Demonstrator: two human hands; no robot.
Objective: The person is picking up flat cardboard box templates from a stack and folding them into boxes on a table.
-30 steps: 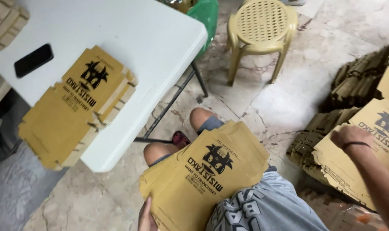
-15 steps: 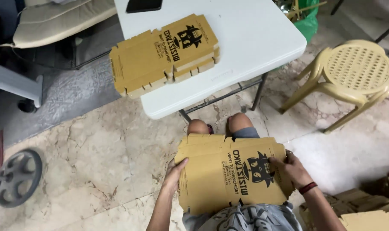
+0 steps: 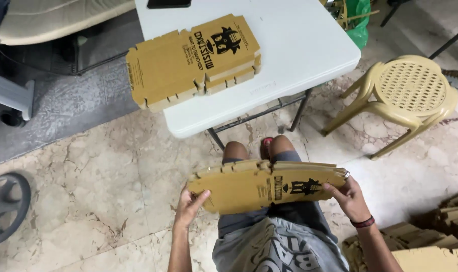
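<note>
On the left, a grey wheel (image 3: 6, 206) rests on the marble floor (image 3: 113, 166). The left hand (image 3: 189, 204) clamps the left edge of a stack of flat cardboard box blanks (image 3: 264, 185), held over the knees, thumb on top so the sheets stay squared. The right hand (image 3: 351, 197) pinches the other end, probably steadying it. A second stack (image 3: 193, 60) overhangs the white worktop (image 3: 299, 55). A yellow stool (image 3: 410, 95) stands right.

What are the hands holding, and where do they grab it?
A stack of flat cardboard box blanks: left hand grips its left end, right hand its right end.
</note>
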